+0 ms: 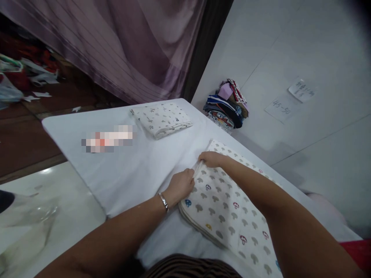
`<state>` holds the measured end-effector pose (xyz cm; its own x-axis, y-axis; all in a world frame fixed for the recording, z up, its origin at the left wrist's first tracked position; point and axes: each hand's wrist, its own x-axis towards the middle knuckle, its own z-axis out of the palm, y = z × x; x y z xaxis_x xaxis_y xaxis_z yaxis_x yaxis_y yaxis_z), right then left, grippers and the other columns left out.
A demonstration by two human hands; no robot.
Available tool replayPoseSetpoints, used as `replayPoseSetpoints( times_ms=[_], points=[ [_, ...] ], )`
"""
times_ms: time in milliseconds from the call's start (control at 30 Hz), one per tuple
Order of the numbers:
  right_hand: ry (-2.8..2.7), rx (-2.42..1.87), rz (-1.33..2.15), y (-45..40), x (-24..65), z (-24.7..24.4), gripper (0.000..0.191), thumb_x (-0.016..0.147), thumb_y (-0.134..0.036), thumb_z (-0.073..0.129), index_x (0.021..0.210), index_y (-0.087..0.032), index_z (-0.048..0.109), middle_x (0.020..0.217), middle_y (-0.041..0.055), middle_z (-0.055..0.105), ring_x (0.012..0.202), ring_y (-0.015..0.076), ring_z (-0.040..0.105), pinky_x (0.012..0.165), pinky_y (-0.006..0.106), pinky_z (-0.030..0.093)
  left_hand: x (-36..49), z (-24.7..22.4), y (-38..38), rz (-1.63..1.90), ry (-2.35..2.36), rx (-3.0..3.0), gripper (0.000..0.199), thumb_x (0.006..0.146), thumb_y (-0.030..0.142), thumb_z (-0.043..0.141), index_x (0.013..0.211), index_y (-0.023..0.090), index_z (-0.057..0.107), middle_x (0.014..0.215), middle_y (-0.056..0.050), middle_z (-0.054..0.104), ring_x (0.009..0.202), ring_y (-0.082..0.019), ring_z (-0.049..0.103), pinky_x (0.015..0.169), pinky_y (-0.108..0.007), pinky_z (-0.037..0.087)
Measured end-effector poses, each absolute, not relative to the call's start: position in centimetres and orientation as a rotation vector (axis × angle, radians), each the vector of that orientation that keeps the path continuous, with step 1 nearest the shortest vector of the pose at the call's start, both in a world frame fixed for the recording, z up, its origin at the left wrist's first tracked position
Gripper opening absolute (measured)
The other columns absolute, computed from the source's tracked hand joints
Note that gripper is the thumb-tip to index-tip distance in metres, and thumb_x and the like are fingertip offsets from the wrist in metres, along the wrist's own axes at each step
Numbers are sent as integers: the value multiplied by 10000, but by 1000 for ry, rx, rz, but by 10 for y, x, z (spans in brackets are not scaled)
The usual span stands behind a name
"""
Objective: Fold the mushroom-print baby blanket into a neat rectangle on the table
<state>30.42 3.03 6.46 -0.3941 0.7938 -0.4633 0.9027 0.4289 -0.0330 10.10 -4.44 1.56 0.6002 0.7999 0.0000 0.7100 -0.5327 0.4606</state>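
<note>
A white cloth with a mushroom print (222,210) lies folded in layers on the white-covered table, in front of me and to the right. My left hand (181,185), with a metal bracelet at its wrist, is closed on the cloth's left edge. Just beyond it, my right hand (211,158) pinches the same edge nearer the far corner, and a bit of fabric stretches between the two hands. Farther off rests a second folded cloth (164,119), white with small dark plant-like prints, touched by neither hand.
The white table cover (139,173) carries a blurred-out patch on the left. A stack of folded clothes (224,104) stands by the wall, which bears paper signs (279,110). A purple curtain (139,46) hangs behind; clear plastic (34,220) lies at lower left.
</note>
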Motion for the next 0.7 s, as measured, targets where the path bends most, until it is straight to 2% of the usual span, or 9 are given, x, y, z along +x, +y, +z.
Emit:
replayPoseSetpoints(
  times_ms=[167, 333, 700],
  points=[
    [2231, 1461, -247, 50, 319, 68, 394, 754, -89, 522, 1120, -184, 631, 1197, 104, 605, 1057, 251, 572, 860, 317, 444, 101, 13, -44, 288, 1106, 2463, 190, 860, 222, 384, 976, 173, 526, 956, -84, 617, 809, -227, 616, 641, -329, 422],
    [2151, 1481, -128, 71, 336, 65, 411, 732, -88, 542, 1119, -196, 629, 1180, 95, 610, 1040, 239, 584, 836, 295, 455, 99, 11, -40, 307, 1052, 2439, 170, 857, 225, 392, 945, 180, 530, 947, -78, 619, 809, -214, 608, 649, -323, 416],
    [2054, 1665, -93, 107, 371, 60, 414, 711, -52, 544, 1086, -200, 641, 1197, 79, 601, 1049, 234, 582, 856, 300, 458, 95, 12, -41, 280, 1003, 2376, 152, 878, 217, 365, 928, 196, 507, 943, -48, 607, 832, -195, 585, 677, -316, 392]
  ],
)
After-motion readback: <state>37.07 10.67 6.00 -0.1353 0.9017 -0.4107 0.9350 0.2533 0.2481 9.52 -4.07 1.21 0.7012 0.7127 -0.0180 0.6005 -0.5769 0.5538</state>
